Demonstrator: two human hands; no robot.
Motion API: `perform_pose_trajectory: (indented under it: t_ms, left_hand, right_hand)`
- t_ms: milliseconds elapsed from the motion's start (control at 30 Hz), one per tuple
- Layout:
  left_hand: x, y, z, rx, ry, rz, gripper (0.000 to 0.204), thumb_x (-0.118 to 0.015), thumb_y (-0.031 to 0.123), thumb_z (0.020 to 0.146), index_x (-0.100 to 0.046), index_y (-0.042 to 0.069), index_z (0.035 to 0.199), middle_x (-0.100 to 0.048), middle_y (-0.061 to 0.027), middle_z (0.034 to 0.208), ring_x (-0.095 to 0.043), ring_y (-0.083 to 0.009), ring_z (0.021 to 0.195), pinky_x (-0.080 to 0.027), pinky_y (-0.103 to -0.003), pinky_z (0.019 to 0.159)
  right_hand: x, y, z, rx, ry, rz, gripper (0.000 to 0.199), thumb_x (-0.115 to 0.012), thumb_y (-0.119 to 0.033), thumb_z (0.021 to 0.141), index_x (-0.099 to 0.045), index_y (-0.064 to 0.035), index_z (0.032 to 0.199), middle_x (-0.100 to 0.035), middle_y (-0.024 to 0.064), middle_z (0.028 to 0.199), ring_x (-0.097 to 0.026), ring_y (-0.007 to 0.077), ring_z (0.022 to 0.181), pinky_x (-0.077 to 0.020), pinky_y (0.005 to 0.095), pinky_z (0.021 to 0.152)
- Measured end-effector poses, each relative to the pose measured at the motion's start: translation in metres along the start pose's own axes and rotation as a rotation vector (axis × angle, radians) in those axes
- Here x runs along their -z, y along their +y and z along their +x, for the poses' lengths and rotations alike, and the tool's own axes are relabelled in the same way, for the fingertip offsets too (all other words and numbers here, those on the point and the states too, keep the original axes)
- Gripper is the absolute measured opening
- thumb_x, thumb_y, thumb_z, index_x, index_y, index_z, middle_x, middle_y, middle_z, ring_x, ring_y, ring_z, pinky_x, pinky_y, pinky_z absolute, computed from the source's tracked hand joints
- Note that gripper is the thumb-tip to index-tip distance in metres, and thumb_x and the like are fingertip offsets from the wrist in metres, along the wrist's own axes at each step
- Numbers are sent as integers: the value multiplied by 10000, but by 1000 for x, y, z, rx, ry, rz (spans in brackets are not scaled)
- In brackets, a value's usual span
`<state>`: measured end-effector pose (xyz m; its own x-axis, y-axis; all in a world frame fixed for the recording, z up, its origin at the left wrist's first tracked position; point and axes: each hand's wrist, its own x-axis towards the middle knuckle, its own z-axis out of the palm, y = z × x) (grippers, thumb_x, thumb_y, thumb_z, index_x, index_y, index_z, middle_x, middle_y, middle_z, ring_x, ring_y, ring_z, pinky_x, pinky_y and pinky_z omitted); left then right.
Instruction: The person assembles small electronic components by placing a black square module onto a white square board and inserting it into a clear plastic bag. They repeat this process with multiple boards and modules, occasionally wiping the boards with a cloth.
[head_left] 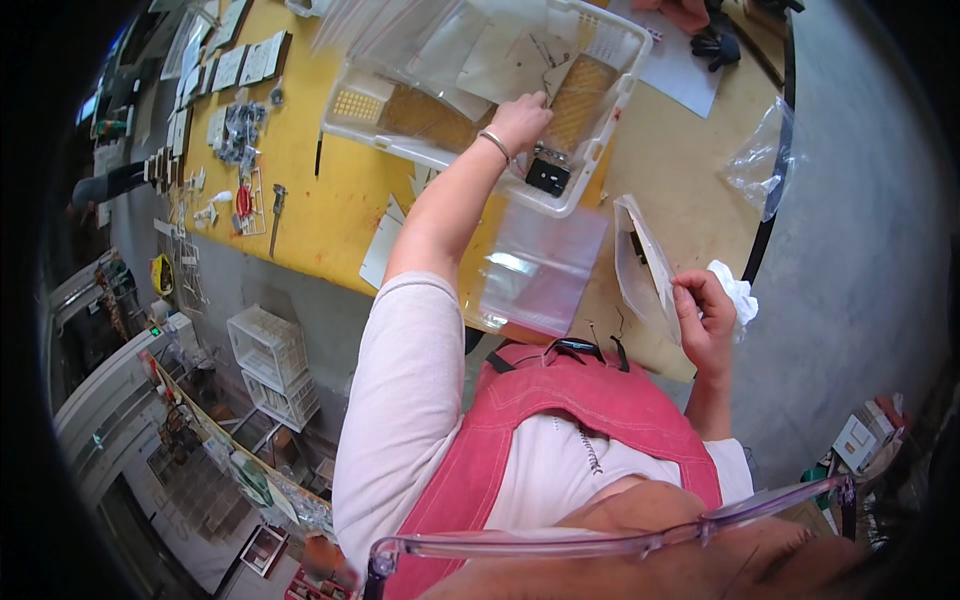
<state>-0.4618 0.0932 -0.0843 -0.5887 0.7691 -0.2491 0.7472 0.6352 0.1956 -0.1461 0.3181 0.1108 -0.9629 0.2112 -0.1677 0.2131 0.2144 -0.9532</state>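
While the left hand (520,124) dips into the white basket (607,132), the right hand (706,316) holds up a clear bag (655,265) near the counter's front edge. The right grip pinches the bag's edge between thumb and fingers, and a small dark piece (638,247) shows inside it. The left grip has its fingers bent down among the basket's contents; I cannot tell whether they grasp anything. Just below that hand, at the basket's near corner, lies a black part (548,177) with small holes, and clear sleeves (425,60) fill much of the basket's far left side. The basket sits on the yellow counter (325,222). Flat clear bags (540,270) lie between the basket and the person's red apron (590,390), left of the held bag. A crumpled white tissue (739,297) shows just beyond the right hand, and a loose clear wrapper (762,162) lies at the counter's right edge. Left of the basket are a black pen (319,156), a caliper (277,220) and a red piece (243,201), with white cards (230,65) farther off. White crates (272,355) stand on the floor at left.
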Motion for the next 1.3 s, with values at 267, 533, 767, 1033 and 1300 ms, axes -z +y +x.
perform_pose_trajectory:
  t_ms: [267, 533, 767, 1033, 1300]
  left_hand:
    - [-19, -4, 3, 21, 78, -22, 122, -688, 153, 775, -687, 117, 891, -578, -98, 1019, -575, -303, 1057, -526, -434, 822]
    - [31, 19, -2, -58, 240, -27, 36, -704, 171, 739, -692, 146, 762, -608, -53, 1060, -559, -254, 1093, -449, -413, 860]
    - [86, 13, -76, 116, 484, -1194, 84, -642, 49, 910, -580, 5, 946, -672, -94, 971, -669, -169, 868, -591, -337, 715]
    - [111, 155, -283, 303, 22, -1609, 284, -562, -16, 944, -602, -20, 1225, -673, -110, 1029, -694, -166, 815, -598, -292, 701]
    - [2, 214, -309, 510, 17, -1371, 313, -562, -2, 894, -640, -64, 1191, -672, -29, 804, -617, -81, 675, -440, -230, 551]
  right_hand:
    - [-7, 2, -5, 11, 13, -19, 67, -599, -8, 938, -627, 20, 992, -583, -6, 770, -502, 41, 639, -397, 206, 573]
    - [-19, 9, -18, 7, 22, 15, 65, -600, -11, 938, -626, 8, 994, -530, -40, 698, -449, 17, 608, -343, 209, 530]
    - [-34, -3, -23, 136, -67, -113, 92, -608, 3, 911, -629, 6, 1000, -590, 44, 735, -525, 89, 610, -405, 245, 550]
    - [-96, 32, -58, 327, -80, -221, 92, -630, -25, 849, -628, -20, 941, -669, 153, 815, -671, 316, 710, -519, 382, 611]
    - [-129, 54, -88, 500, -117, -378, 104, -654, -36, 815, -628, -34, 916, -644, 143, 773, -657, 320, 686, -521, 410, 589]
